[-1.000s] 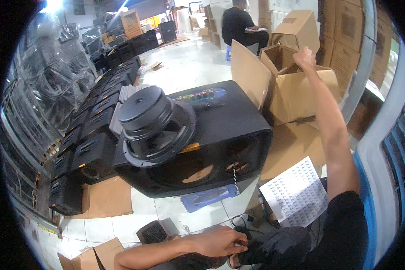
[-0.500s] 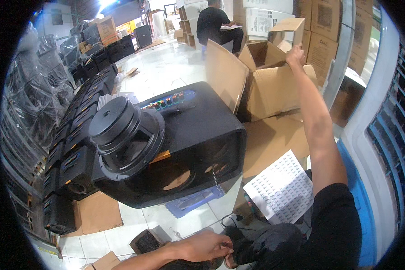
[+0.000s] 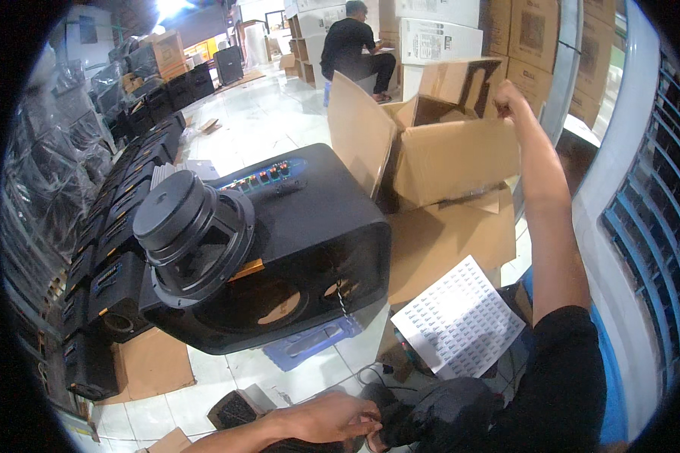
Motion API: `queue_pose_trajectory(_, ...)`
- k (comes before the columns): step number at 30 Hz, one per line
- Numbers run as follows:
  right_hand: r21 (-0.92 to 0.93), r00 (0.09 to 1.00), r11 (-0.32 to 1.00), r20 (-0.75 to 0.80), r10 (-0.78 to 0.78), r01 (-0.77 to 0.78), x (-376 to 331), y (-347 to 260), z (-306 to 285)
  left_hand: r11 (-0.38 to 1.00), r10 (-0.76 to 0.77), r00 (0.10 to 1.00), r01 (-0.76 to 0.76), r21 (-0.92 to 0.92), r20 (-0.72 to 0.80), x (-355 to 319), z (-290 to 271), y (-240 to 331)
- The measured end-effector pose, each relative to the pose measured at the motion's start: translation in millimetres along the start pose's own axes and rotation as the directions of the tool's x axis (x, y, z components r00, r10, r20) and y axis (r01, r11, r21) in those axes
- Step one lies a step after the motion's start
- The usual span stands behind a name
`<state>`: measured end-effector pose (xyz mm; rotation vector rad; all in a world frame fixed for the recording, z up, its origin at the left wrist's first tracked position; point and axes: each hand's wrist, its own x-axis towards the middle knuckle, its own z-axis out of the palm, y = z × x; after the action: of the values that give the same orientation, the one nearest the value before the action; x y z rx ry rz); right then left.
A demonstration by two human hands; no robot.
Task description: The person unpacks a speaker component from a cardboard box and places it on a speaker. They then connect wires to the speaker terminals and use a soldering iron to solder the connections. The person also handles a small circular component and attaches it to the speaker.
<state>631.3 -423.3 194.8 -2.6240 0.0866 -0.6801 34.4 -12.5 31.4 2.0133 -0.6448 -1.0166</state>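
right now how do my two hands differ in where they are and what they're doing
The right hand is raised far out on a straight arm, at the top flap of the open cardboard box; the left hand is low and close to the body, fingers curled at a dark object by the knee. The right looks closed on the flap's edge; what the left grips is unclear. Both are bare.

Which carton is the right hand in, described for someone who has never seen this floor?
Start from the big black speaker cabinet lying on the floor. Just behind it stands an open brown carton with raised flaps, the right hand at its top edge. Unlike the sealed cartons stacked against the wall, it is open.
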Motion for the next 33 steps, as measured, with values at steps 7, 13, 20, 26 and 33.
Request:
queue_pose_trajectory(7,-0.413,0.993,0.909,0.12,-0.006,0.056,-22.4,6.6,49.3,0.998,-0.062,0.995,0.062,0.003,0.079,6.9,-2.4,-12.3)
queue_pose_trajectory(13,-0.203,0.955,0.978,-0.295,-0.015,-0.048,-49.9,-11.1,48.5,0.998,-0.055,0.995,0.056,-0.013,0.083,6.3,-3.1,-7.5)
queue_pose_trajectory(20,0.117,0.841,0.832,-0.061,-0.538,0.542,-141.6,-67.6,0.1,0.99,-0.125,0.991,0.128,-0.062,0.039,-5.0,0.6,-2.6)
queue_pose_trajectory(26,-0.12,0.616,0.618,0.343,-0.709,0.777,-164.2,-81.4,2.9,1.0,-0.02,1.0,0.021,0.017,-0.019,-5.4,1.6,-5.0)
queue_pose_trajectory(33,-0.213,0.578,0.547,0.122,-0.807,0.809,-159.9,-77.1,64.5,1.0,-0.02,0.999,0.021,-0.023,0.029,-3.7,-3.0,-1.6)
